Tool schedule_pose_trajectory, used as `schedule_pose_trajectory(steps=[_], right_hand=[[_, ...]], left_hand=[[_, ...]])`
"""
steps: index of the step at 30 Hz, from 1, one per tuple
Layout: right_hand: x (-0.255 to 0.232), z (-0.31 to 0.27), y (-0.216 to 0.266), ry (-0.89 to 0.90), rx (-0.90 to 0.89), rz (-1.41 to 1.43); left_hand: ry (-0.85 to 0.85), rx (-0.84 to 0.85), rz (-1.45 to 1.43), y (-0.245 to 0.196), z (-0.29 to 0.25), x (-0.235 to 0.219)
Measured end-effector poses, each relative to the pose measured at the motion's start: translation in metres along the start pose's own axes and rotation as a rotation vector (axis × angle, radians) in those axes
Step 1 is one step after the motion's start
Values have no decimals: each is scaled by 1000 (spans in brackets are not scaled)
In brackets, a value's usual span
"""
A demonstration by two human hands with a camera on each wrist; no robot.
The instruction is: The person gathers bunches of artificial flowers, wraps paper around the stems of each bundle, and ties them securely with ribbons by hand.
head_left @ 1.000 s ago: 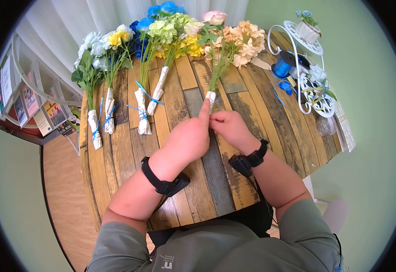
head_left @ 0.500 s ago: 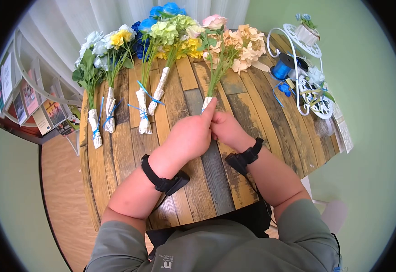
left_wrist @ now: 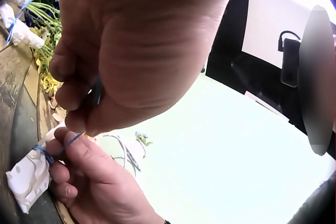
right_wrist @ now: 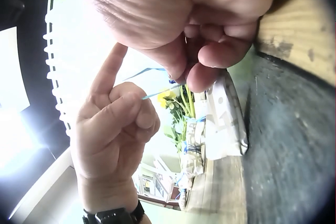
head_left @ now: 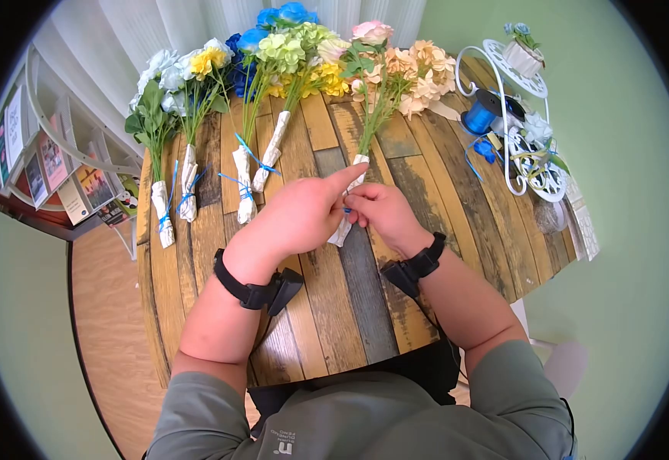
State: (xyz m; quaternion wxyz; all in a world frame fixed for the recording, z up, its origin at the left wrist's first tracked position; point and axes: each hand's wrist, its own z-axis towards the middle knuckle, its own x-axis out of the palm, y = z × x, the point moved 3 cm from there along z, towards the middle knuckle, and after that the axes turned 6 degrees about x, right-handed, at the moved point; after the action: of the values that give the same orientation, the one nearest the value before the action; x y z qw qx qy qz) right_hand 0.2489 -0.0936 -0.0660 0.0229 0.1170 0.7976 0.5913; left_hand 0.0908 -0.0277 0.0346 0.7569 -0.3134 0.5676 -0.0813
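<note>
A bouquet with a pink rose (head_left: 371, 32) and peach flowers lies on the table, its stems wrapped in white patterned paper (head_left: 340, 234). Blue ribbon (left_wrist: 43, 153) circles the wrapping. My left hand (head_left: 304, 215), index finger stretched over the paper, pinches a length of blue ribbon (left_wrist: 74, 140) between thumb and curled fingers. Just right of it, my right hand (head_left: 386, 218) pinches the ribbon close against the wrapping. In the right wrist view, ribbon strands (right_wrist: 149, 71) run between both hands. The ribbon at my right fingertips is partly hidden.
Several wrapped bouquets with blue ties, such as the white-and-yellow one (head_left: 189, 184), lie to the left on the wooden table (head_left: 288, 337). A blue ribbon spool (head_left: 478, 115) stands back right beside a white metal stand (head_left: 507, 172). A magazine rack (head_left: 66, 165) is at far left.
My left hand has shifted left, away from the right hand, drawing the ribbon end. The lower end of the paper wrapping, covered before, now shows between the hands.
</note>
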Motion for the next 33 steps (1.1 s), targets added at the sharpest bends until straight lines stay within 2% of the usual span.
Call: schedule_pose_trajectory(steps=[3, 7, 10, 12, 13, 15, 16, 18, 22, 24, 25, 27, 28, 30, 31, 33], right_hand=[[4, -2, 5, 1, -16, -144], [9, 0, 2, -5, -29, -236], [11, -2, 3, -30, -66, -319], [11, 1, 0, -46, -217, -507], [9, 5, -6, -46, -218, -508], [12, 8, -7, -69, -501, -731], [12, 8, -8, -67, -500, -733], [17, 2, -3, -53, -642, -757], [19, -4, 4, -66, -586, -807], [16, 3, -2, -35, -538, -561], [13, 4, -3, -35, -539, -560], [7, 6, -4, -4, -336, -576], [7, 5, -1, -3, -338, -578], [5, 2, 0, 53, -63, -398], [3, 3, -3, 50, -68, -402], [1, 5, -4, 61, -125, -214]], left_hand=[[-23, 38, -67, 0, 0, 0], [-68, 46, -20, -1, 0, -3], [-98, -3, -2, 4, 2, -5], [-134, 86, -20, 7, 3, -2], [-135, 86, -20, 10, 4, -1], [-174, 188, -74, 11, 6, 3], [-176, 187, -76, 13, 7, 6], [-242, 155, -134, 16, 8, 9], [-206, 100, -287, 20, 10, 19], [-176, 7, -428, 21, 10, 20], [-176, 7, -426, 28, 13, 27], [-414, 28, -921, 48, 19, 40], [-416, 30, -920, 52, 21, 43], [-772, -373, -1210, 68, 17, 47], [-773, -365, -1212, 72, 17, 49], [-752, -442, -1424, 81, 15, 52]])
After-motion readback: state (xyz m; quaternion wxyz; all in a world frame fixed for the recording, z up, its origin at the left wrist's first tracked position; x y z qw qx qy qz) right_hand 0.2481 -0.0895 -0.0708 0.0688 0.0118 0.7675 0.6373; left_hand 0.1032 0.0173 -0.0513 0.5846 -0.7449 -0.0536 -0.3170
